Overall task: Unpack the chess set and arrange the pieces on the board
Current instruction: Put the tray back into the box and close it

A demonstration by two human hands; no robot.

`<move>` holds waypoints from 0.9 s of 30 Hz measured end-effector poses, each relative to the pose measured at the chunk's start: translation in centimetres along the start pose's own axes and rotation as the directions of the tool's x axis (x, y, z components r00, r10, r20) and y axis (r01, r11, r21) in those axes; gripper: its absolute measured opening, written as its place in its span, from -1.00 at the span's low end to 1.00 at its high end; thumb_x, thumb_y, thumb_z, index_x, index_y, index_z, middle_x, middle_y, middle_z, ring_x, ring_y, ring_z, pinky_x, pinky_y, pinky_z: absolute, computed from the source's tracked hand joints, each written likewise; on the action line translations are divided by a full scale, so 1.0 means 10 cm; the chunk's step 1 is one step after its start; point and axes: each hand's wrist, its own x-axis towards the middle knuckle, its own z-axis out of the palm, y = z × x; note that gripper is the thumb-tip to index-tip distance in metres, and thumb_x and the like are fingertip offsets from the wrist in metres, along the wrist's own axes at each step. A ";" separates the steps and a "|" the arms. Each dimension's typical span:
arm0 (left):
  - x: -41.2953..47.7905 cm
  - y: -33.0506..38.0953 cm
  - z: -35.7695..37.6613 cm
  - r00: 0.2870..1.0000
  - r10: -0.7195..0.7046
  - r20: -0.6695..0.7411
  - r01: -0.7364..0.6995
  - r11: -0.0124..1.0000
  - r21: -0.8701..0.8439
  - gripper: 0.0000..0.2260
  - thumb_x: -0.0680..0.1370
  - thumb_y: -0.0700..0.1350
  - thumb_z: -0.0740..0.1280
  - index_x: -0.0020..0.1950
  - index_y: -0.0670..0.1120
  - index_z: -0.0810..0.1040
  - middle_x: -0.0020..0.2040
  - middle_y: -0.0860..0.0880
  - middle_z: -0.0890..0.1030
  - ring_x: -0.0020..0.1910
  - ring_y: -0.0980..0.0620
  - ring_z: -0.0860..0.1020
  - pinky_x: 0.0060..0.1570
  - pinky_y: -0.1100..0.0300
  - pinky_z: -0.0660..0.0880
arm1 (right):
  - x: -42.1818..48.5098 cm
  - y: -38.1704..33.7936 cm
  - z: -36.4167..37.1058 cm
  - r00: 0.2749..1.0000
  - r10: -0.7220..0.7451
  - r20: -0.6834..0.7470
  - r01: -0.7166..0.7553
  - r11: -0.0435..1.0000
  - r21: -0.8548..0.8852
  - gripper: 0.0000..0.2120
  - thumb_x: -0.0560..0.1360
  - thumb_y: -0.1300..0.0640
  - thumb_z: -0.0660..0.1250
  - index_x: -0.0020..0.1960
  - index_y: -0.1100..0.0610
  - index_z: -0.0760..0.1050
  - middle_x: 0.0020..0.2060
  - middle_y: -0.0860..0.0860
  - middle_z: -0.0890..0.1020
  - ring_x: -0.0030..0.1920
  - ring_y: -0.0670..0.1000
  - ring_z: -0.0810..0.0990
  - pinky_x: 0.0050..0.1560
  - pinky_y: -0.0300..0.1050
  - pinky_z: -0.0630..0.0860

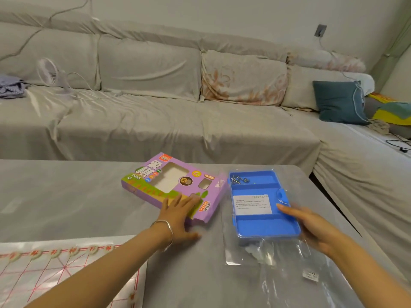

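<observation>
Pressing flat on the near end of the purple box (155, 176) with the left hand (178, 215), fingers straight and spread, palm down, nothing pinched or curled round. Lying diagonally on the grey table (66, 196), that box: long axis running from far left to near right, printed face up, the loose flap end pointing toward the near right and poking out just beyond the fingertips. Directly ahead of the left hand and under it, so clearly the nearer hand for any push, slide or lift of the box; well across from the right hand (311, 227). Reaching instead for the blue case (264, 225), the right hand with fingers stretched out along the case's right rim, touching it, relaxed rather than clenched; thumb hidden, so no telling whether anything hooks underneath. Sitting just beside the box on its right, the case, long axis running away from the body, resting on a clear bag (278, 263). Spread at the near left, the paper board (44, 278) with a row of pale round pieces (53, 252) along its far edge, well behind and left of the box. Judging by that layout, a pull of the box back and leftward along its own length probably needed next.
</observation>
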 end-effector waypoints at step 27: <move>-1.14 -0.14 -1.23 0.830 -0.554 -0.067 0.132 0.312 -0.941 -0.49 0.59 0.20 -0.07 0.18 -0.15 0.44 0.05 -0.18 0.55 0.04 -0.13 0.53 0.17 -0.06 0.48 | -1.19 -0.10 1.17 0.984 -0.154 0.091 0.167 0.974 -0.153 -0.25 0.39 0.10 0.41 0.46 -0.22 0.14 0.13 -0.06 0.62 0.03 0.04 0.66 -0.15 -0.06 0.60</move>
